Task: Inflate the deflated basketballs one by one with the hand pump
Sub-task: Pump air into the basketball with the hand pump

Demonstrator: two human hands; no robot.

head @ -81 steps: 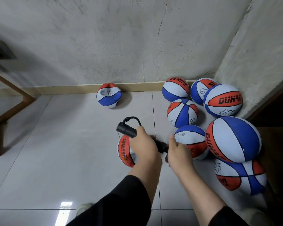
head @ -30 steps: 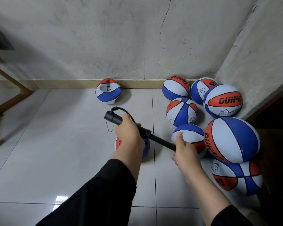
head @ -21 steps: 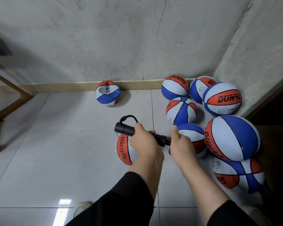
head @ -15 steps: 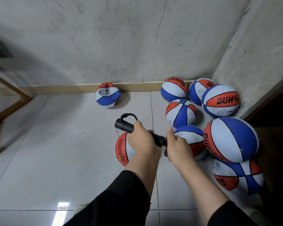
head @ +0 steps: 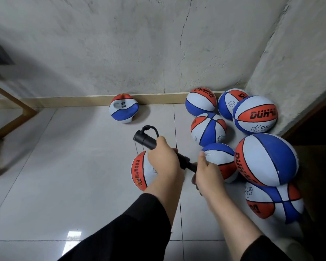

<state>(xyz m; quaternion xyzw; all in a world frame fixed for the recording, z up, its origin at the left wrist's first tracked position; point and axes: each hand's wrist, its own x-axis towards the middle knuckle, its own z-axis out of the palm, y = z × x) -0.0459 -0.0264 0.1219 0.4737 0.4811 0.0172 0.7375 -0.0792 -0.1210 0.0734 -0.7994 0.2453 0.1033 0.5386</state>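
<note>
Left hand [head: 163,159] grips the black tubular hand pump [head: 146,141]; right hand [head: 208,172] clasps its handle. Stroke fully above the red-white-blue rubber basketball [head: 142,171], barrel steady.

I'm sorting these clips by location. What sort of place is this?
Probably an indoor storage corner: rough plaster wall, glossy tiled floor, and basketballs piled into the corner.

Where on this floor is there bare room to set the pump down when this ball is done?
Bare tile lies on the left side of the floor, between the wooden frame, the dented ball by the baseboard and the ball under the left hand. The near tiles by the black sleeve are also bare. The right corner is crowded with piled basketballs.
</note>
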